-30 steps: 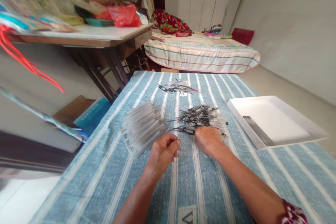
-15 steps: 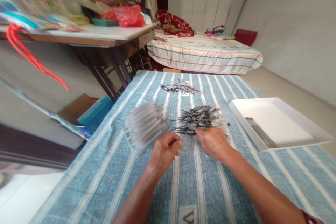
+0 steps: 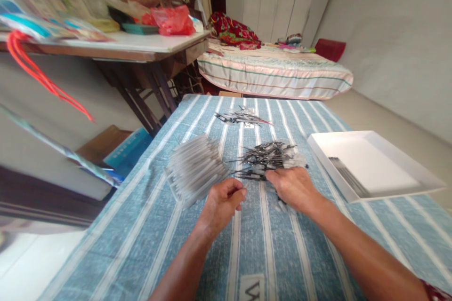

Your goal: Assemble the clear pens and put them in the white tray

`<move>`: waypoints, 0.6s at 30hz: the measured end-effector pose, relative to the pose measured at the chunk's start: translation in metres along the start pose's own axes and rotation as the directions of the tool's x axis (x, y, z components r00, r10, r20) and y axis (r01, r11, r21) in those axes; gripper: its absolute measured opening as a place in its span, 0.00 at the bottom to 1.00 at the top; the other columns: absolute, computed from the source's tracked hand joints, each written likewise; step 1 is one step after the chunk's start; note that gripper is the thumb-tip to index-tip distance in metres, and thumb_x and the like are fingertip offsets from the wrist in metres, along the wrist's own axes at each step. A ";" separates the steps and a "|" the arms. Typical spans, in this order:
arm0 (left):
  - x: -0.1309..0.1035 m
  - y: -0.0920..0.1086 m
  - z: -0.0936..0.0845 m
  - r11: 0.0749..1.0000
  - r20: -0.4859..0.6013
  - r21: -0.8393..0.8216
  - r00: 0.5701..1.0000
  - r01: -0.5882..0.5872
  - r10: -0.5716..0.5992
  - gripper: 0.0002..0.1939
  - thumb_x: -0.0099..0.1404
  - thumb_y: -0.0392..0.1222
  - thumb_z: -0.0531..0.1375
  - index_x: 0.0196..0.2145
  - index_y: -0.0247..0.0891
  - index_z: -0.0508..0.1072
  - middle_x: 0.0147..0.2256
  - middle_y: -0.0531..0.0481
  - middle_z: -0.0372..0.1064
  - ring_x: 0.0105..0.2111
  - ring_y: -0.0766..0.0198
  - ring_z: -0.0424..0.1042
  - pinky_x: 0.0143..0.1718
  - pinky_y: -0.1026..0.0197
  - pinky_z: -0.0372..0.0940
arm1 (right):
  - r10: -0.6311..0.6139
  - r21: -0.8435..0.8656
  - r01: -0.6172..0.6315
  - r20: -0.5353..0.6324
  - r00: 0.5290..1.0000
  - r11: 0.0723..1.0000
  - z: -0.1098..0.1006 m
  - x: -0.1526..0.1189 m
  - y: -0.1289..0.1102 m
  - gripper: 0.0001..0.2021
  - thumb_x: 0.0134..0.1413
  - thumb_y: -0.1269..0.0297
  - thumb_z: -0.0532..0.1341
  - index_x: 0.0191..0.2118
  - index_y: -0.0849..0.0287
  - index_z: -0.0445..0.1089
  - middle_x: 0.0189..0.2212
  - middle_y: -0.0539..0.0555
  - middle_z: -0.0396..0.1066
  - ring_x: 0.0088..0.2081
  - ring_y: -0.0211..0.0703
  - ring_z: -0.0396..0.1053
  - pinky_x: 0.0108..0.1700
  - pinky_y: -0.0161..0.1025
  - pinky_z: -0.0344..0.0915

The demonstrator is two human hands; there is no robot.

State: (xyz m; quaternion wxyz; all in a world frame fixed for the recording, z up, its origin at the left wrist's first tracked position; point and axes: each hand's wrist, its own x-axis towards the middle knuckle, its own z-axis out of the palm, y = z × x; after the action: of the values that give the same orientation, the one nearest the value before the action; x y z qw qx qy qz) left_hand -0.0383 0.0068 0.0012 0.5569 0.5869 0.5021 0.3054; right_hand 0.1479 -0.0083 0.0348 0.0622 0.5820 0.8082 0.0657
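Left fingers: the left hand (image 3: 221,200), just below the centre of the frame, has thumb and forefinger curled close together; whether something thin is pinched there is too small to tell.
Right fingers: the right hand (image 3: 294,188), right of centre, bends down with its fingertips at the lower edge of the dark pile (image 3: 266,154); they are partly hidden, so I cannot tell whether they are clamped on a piece.
Dark pile: slim black and clear pieces, jumbled, at the centre of the frame, a little to the right.
Loose bits: a few small pieces (image 3: 280,205) on the cloth just below the right hand.
Clear tubes: a blurred stack of pale tubes (image 3: 197,167) left of centre, lying side by side, near the left hand.
Far pile: a smaller heap (image 3: 242,116) of thin pieces, upper middle.
White tray: a shallow tray (image 3: 391,160) at the right, with several dark rods (image 3: 348,176) lying along its left side.
Cloth: blue with white stripes (image 3: 247,249), under everything above.
Background: a side table (image 3: 169,46) bearing a red bag (image 3: 174,21), upper left; a bed (image 3: 278,73), top centre.
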 end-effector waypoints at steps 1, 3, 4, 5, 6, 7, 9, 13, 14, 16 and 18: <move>0.000 0.000 0.000 1.000 0.007 0.001 1.000 -0.002 0.001 0.06 0.54 0.41 0.56 0.25 0.36 0.67 0.20 0.56 0.65 0.17 0.72 0.61 0.19 0.68 0.55 | -0.002 -0.005 0.002 -0.003 1.000 1.000 0.000 0.000 0.000 0.09 0.56 0.72 0.49 0.35 0.58 0.66 0.28 0.55 0.74 0.29 0.43 0.70 0.27 0.33 0.55; 0.000 -0.001 0.000 1.000 0.019 0.005 1.000 -0.005 0.005 0.06 0.54 0.41 0.56 0.25 0.36 0.67 0.20 0.56 0.66 0.18 0.72 0.61 0.19 0.68 0.55 | -0.010 -0.023 0.009 -0.012 1.000 1.000 -0.001 -0.001 0.000 0.08 0.56 0.73 0.50 0.35 0.58 0.66 0.28 0.54 0.74 0.28 0.43 0.71 0.26 0.33 0.54; 0.000 -0.001 0.000 1.000 0.023 0.005 1.000 -0.007 0.007 0.06 0.54 0.41 0.56 0.25 0.36 0.67 0.20 0.56 0.66 0.18 0.72 0.61 0.19 0.68 0.55 | -0.017 -0.034 0.017 -0.017 1.000 0.999 -0.001 -0.001 0.001 0.09 0.55 0.73 0.50 0.35 0.58 0.66 0.27 0.54 0.74 0.28 0.44 0.71 0.25 0.33 0.54; 0.000 -0.001 0.000 1.000 0.026 0.001 1.000 -0.008 0.008 0.06 0.54 0.41 0.57 0.25 0.36 0.67 0.20 0.56 0.66 0.18 0.72 0.61 0.19 0.68 0.55 | -0.026 -0.043 0.026 -0.021 0.999 0.999 -0.002 -0.001 0.001 0.08 0.55 0.74 0.50 0.34 0.59 0.66 0.27 0.54 0.73 0.28 0.44 0.71 0.25 0.34 0.54; 0.000 -0.001 0.000 1.000 0.028 -0.005 1.000 -0.008 0.008 0.06 0.54 0.41 0.57 0.25 0.36 0.67 0.20 0.56 0.66 0.18 0.72 0.61 0.19 0.68 0.55 | -0.037 -0.051 0.036 -0.024 0.999 0.998 -0.003 -0.001 0.001 0.08 0.54 0.74 0.51 0.34 0.59 0.66 0.26 0.54 0.73 0.27 0.43 0.71 0.25 0.34 0.53; 0.000 -0.001 0.000 1.000 0.028 -0.011 1.000 -0.007 0.008 0.05 0.54 0.41 0.57 0.25 0.36 0.67 0.21 0.56 0.66 0.18 0.72 0.61 0.19 0.68 0.55 | -0.050 -0.056 0.048 -0.027 0.998 0.997 -0.003 0.000 0.001 0.08 0.54 0.74 0.51 0.34 0.59 0.66 0.26 0.55 0.73 0.27 0.43 0.70 0.25 0.34 0.53; 0.000 -0.001 0.001 1.000 0.031 -0.025 0.999 -0.005 0.006 0.05 0.54 0.41 0.57 0.25 0.36 0.67 0.21 0.57 0.66 0.17 0.72 0.61 0.19 0.68 0.55 | -0.080 -0.064 0.078 -0.032 0.996 0.995 -0.005 0.000 0.001 0.06 0.54 0.74 0.53 0.34 0.60 0.66 0.25 0.55 0.72 0.26 0.42 0.70 0.25 0.34 0.53; -0.002 0.001 0.001 0.999 0.072 -0.030 0.997 0.013 -0.011 0.05 0.54 0.40 0.57 0.24 0.36 0.67 0.20 0.57 0.64 0.17 0.73 0.60 0.18 0.69 0.54 | -0.158 -0.104 0.149 -0.088 0.983 0.983 -0.006 0.001 0.003 0.04 0.54 0.72 0.55 0.33 0.60 0.66 0.23 0.54 0.70 0.25 0.41 0.68 0.25 0.35 0.53; -0.002 0.001 0.002 0.999 0.090 -0.034 0.996 0.022 -0.019 0.05 0.54 0.40 0.57 0.24 0.36 0.67 0.20 0.57 0.64 0.17 0.73 0.60 0.18 0.69 0.54 | -0.187 -0.119 0.174 -0.110 0.976 0.977 -0.006 0.001 0.003 0.04 0.54 0.72 0.55 0.33 0.61 0.66 0.23 0.54 0.70 0.25 0.41 0.68 0.25 0.35 0.53; -0.003 0.002 0.002 0.998 0.128 -0.060 0.991 0.033 -0.025 0.05 0.54 0.40 0.57 0.25 0.36 0.67 0.21 0.57 0.65 0.17 0.72 0.61 0.18 0.69 0.54 | -0.256 -0.148 0.233 -0.161 0.953 0.961 -0.005 0.001 0.003 0.05 0.54 0.72 0.55 0.34 0.61 0.67 0.22 0.53 0.69 0.24 0.41 0.67 0.25 0.36 0.53; -0.004 0.004 0.002 0.994 0.155 -0.110 0.988 0.028 -0.011 0.05 0.55 0.40 0.57 0.26 0.36 0.67 0.21 0.56 0.65 0.17 0.72 0.61 0.18 0.68 0.54 | -0.321 -0.168 0.288 -0.223 0.920 0.943 -0.006 -0.001 0.001 0.06 0.55 0.73 0.54 0.36 0.61 0.67 0.22 0.52 0.68 0.23 0.41 0.66 0.25 0.37 0.53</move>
State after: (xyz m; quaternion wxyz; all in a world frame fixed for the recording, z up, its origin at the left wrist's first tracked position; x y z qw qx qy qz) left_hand -0.0368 0.0026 0.0053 0.6290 0.5717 0.4453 0.2813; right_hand 0.1478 -0.0090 0.0413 0.0089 0.4307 0.8842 0.1804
